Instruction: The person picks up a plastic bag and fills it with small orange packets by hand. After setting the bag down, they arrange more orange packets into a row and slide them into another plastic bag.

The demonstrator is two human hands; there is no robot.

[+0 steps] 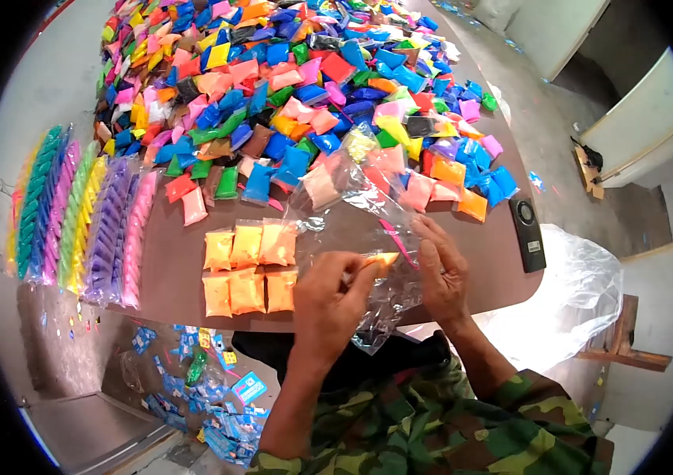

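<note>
Orange packets (247, 269), brown table (479, 245), camouflage sleeves (431, 427).

The person wears a camouflage garment (447, 427) patterned in green, brown and tan patches. Its sleeves end near the elbows. The forearms, left hand (328, 305) and right hand (441, 273) are uncovered.

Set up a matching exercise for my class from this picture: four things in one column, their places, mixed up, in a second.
Things
1. black device
2. six orange packets
3. clear bag
4. long strips of packets

Places
A. held by the left hand and the right hand
B. side by side along the left of the table
C. near the table's right edge
D. in two rows left of the hands

Pairs: 1-C, 2-D, 3-A, 4-B
</note>
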